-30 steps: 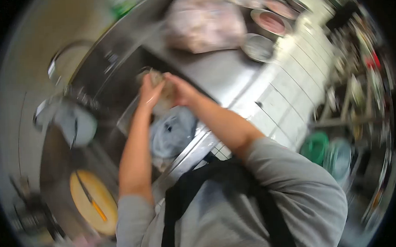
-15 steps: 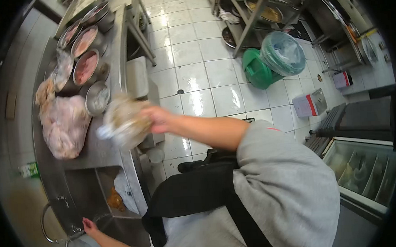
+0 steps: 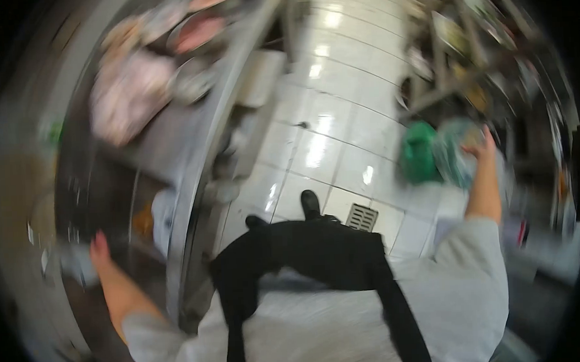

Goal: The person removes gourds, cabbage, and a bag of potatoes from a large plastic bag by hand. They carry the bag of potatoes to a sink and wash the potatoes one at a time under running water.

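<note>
My right hand point(image 3: 483, 148) is stretched out at the far right, over the bin lined with a clear plastic bag point(image 3: 454, 154). Its thumb and fingers are apart, and a tan patch in the bin shows right beside them. On the other side, my left hand point(image 3: 100, 249) is held over the steel sink point(image 3: 120, 217), smeared by motion. A whitish, blurred thing point(image 3: 80, 264) lies just left of it. Inside the sink are an orange-brown lump point(image 3: 143, 220) and a white bag or cloth point(image 3: 164, 215).
A large bag of pale raw meat point(image 3: 131, 97) sits on the steel counter, beside metal bowls point(image 3: 194, 80), one with pink meat point(image 3: 199, 33). A green lid point(image 3: 419, 153) adjoins the bin. Shelving point(image 3: 454, 90) stands at upper right; a drain grate point(image 3: 361, 217) is set in the tiled floor.
My right hand has swung from the counter across to the lined bin, and the clear bag it held is out of its fingers. The view has turned right; my left hand stays by the sink.
</note>
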Demonstrator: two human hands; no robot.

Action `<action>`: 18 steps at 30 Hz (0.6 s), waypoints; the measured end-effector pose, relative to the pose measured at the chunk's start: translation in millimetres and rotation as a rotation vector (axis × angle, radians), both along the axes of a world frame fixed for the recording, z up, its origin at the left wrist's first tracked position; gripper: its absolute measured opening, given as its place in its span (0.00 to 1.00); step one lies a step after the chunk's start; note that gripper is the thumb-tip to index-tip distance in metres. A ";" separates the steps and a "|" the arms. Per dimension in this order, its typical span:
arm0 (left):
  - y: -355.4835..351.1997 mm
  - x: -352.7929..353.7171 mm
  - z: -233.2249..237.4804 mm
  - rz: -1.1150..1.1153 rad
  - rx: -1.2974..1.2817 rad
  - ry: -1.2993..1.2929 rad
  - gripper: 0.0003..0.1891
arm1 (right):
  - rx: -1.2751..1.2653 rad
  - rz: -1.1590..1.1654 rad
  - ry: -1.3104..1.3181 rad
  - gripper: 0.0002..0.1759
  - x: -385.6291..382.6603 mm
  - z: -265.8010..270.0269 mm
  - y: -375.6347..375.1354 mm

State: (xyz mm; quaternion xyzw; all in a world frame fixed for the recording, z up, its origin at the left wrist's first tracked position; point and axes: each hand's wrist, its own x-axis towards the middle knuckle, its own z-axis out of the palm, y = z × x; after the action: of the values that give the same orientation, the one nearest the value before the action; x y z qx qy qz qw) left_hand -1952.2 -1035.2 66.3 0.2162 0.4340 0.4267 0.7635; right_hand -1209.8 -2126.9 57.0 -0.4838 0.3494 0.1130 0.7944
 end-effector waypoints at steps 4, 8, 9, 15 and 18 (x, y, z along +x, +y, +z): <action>-37.9 11.6 -20.5 0.134 -0.021 -0.053 0.19 | -0.039 0.208 -0.126 0.25 45.0 -7.0 142.1; -70.7 40.2 -12.7 0.301 0.022 0.161 0.16 | 0.244 0.671 -0.241 0.13 37.5 -24.4 331.6; -74.0 45.1 -8.5 0.296 0.017 0.186 0.15 | 0.334 0.798 -0.261 0.12 13.3 -14.0 388.6; -39.6 29.5 -41.4 0.133 0.086 0.112 0.11 | 0.433 1.467 -0.341 0.13 -273.9 53.0 735.7; -40.0 17.9 -57.9 0.043 0.130 0.118 0.09 | 0.442 1.827 -0.224 0.13 -417.8 9.6 862.9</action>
State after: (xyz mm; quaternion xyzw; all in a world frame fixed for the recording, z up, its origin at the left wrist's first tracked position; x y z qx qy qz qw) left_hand -1934.3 -1075.3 8.4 0.2804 0.4543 0.4568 0.7116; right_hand -1627.6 -1264.0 66.6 -0.4169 -0.2725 0.7077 0.5011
